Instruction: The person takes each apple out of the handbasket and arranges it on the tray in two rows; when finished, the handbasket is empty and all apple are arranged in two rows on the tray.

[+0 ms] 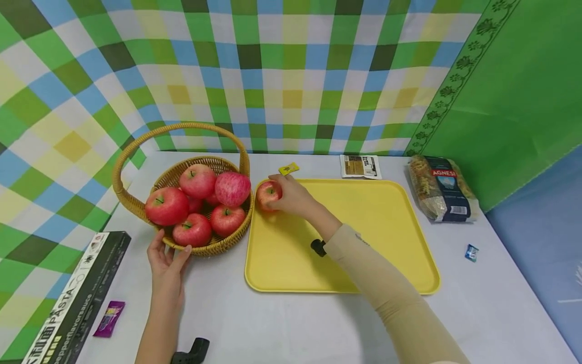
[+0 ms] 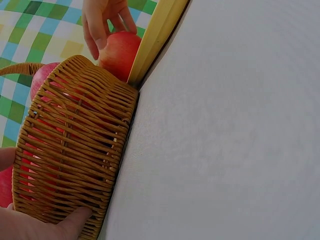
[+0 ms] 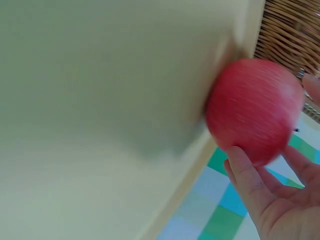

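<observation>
A red apple (image 1: 268,195) is at the upper left corner of the yellow tray (image 1: 345,242), and my right hand (image 1: 291,196) holds it there. In the right wrist view, the fingers and thumb lie round the apple (image 3: 256,111) beside the tray's rim. Just left of the tray stands a wicker basket (image 1: 221,246) with a tall handle, filled with several red apples (image 1: 167,206). My left hand (image 1: 167,258) grips the basket's near side. The left wrist view has the thumb (image 2: 76,223) pressed on the woven wall, with another finger at the rim.
A black pasta box (image 1: 77,298) and a purple packet (image 1: 109,319) lie at the left. Behind the tray are a yellow packet (image 1: 288,168) and a white sachet (image 1: 360,167). To its right lie a pasta bag (image 1: 442,189) and a small blue packet (image 1: 471,253).
</observation>
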{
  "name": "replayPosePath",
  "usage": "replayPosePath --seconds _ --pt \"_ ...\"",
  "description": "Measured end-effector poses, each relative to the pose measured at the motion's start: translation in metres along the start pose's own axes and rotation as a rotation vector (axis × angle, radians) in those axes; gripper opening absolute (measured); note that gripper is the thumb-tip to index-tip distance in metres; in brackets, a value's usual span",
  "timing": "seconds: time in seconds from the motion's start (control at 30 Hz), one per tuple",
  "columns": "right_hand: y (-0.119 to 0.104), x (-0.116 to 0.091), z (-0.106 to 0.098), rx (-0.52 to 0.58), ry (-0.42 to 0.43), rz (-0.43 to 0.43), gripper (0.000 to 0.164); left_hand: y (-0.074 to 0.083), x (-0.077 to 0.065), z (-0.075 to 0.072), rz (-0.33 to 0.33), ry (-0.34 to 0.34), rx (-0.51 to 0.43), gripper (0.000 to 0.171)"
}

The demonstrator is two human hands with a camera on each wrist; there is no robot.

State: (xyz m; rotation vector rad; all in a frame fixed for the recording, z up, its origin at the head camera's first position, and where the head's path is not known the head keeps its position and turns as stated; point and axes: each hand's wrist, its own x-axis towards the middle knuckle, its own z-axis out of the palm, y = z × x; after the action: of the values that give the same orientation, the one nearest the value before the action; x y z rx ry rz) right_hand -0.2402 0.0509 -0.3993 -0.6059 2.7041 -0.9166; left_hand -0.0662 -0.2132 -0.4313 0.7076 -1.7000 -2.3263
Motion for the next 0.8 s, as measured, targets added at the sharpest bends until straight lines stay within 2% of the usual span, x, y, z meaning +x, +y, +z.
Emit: replayPosePath --seconds 0.2,0.6,0.8 --pt "-0.010 -0.006 -0.014 -0.005 -0.009 0.010 0.077 0.001 -0.001 0.000 -0.004 -0.003 0.019 0.074" --pt "-0.036 -0.024 -0.039 0.026 -0.004 -0.078 0.071 0.001 -0.001 0.000 -0.004 0.000 0.031 0.073" --pt "-0.054 -0.033 -0.042 0.074 0.006 -0.111 0.069 0.001 -0.002 0.000 0.004 -0.013 0.025 0.074"
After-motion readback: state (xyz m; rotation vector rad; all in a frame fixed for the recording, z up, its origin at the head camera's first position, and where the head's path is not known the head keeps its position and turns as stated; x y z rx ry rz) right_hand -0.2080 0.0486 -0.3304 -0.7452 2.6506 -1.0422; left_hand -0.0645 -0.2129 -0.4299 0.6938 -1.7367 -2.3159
